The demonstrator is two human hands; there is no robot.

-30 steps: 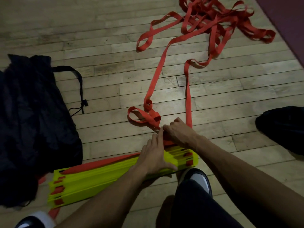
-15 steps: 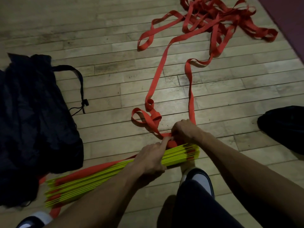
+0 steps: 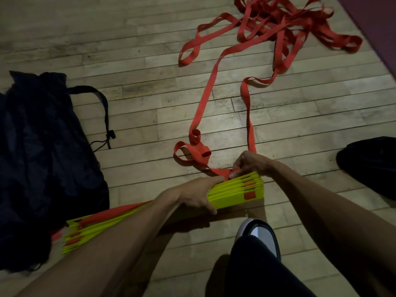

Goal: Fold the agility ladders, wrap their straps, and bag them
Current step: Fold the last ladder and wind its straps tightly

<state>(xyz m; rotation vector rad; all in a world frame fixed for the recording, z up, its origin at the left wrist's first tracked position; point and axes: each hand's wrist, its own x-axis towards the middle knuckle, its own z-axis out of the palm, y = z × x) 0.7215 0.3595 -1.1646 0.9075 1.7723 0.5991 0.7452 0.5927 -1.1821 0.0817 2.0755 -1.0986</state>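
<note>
the left hand (image 3: 199, 195) grips the stack of yellow ladder rungs (image 3: 233, 192) lying on the wooden floor (image 3: 150, 61), thumb on the near face. the right hand (image 3: 249, 163) pinches the red strap (image 3: 220, 172) at the stack's far edge. loose strap trails away to a tangled heap (image 3: 278, 26). a dark drawstring bag (image 3: 42, 146) lies to the left.

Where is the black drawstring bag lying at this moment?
In the head view the black drawstring bag lies on the wooden floor at the left edge, just beyond the left end of the stacked yellow ladder rungs.
</note>
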